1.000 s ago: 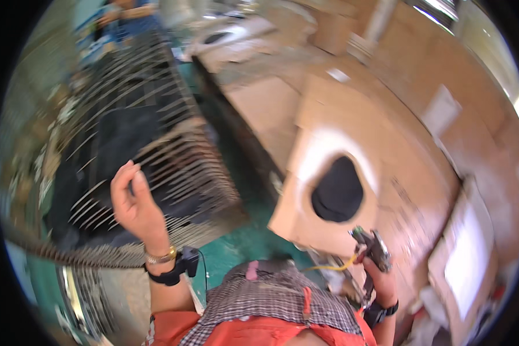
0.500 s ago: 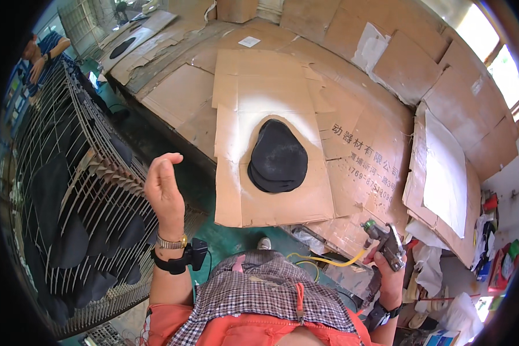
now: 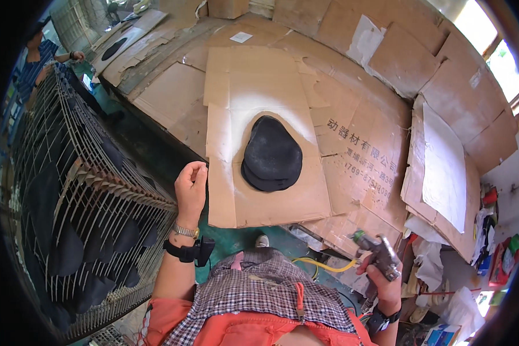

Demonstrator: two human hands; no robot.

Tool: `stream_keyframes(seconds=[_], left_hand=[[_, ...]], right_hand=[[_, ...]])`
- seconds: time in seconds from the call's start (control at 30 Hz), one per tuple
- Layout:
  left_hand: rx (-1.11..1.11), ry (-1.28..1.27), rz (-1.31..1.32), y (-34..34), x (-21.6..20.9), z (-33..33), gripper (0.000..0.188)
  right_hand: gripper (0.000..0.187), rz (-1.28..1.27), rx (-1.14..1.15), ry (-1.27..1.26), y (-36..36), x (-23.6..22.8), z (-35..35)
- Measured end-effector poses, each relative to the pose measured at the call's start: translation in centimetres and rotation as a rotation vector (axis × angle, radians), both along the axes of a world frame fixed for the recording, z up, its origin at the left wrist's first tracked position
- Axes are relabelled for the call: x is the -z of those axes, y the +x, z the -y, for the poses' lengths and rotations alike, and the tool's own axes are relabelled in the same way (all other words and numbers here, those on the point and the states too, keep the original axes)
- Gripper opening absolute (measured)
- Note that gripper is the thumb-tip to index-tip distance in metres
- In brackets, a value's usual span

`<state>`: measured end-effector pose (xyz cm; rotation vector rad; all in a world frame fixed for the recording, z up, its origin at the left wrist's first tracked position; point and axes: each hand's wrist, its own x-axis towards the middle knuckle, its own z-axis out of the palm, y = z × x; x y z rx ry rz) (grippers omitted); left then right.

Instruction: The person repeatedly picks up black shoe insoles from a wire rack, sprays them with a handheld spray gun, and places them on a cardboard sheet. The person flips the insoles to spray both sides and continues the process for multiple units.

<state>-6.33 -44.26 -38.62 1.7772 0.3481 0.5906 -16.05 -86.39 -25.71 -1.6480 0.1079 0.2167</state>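
Observation:
My left hand [image 3: 190, 189] is beside the left edge of the cardboard sheet [image 3: 220, 209]. Its fingers are curled together, and I see nothing in them. On that sheet lies a small stack of black, rounded, pear-shaped pads [image 3: 273, 153], slightly offset at the near end. White overspray marks the cardboard around them. At the right, my right hand [image 3: 386, 282] grips a metal spray gun [image 3: 380, 256] with a green-tipped front, held apart from the pads. A yellow hose [image 3: 328, 267] runs beside it.
A wire rack [image 3: 69, 173] hung with black pads [image 3: 69, 248] stands at the left, a person [image 3: 34, 63] beyond it. Cardboard panels [image 3: 412, 52] wall the table's back and right. A leaning board with white paper [image 3: 443, 167] stands right, above plastic bags [image 3: 464, 314].
My left hand has moved right to the cardboard's edge, its fingers curling closer together. The spray gun has shifted slightly left and down. The person beyond the rack has stretched out an arm.

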Motion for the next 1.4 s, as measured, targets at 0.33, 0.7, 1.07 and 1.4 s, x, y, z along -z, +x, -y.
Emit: stream_keyframes(seconds=[0.33,0.7,1.07,1.4], left_hand=[[0.047,0.016,-0.308,5.2,8.7,2.6,0.015],[0.083,0.140,-0.604,11.6,16.6,5.7,0.022],[-0.064,0.497,-0.715,14.1,17.1,8.1,0.025],[-0.058,0.135,-0.651,14.8,15.7,8.6,0.017]], right_hand=[[0.052,-0.022,0.014,0.047,1.8,0.6,-0.5],[0.049,-0.043,0.060,0.061,2.1,1.7,2.1],[0.051,-0.047,0.184,0.140,4.7,2.5,0.8],[0.054,-0.047,0.094,0.043,4.0,2.6,4.9]])
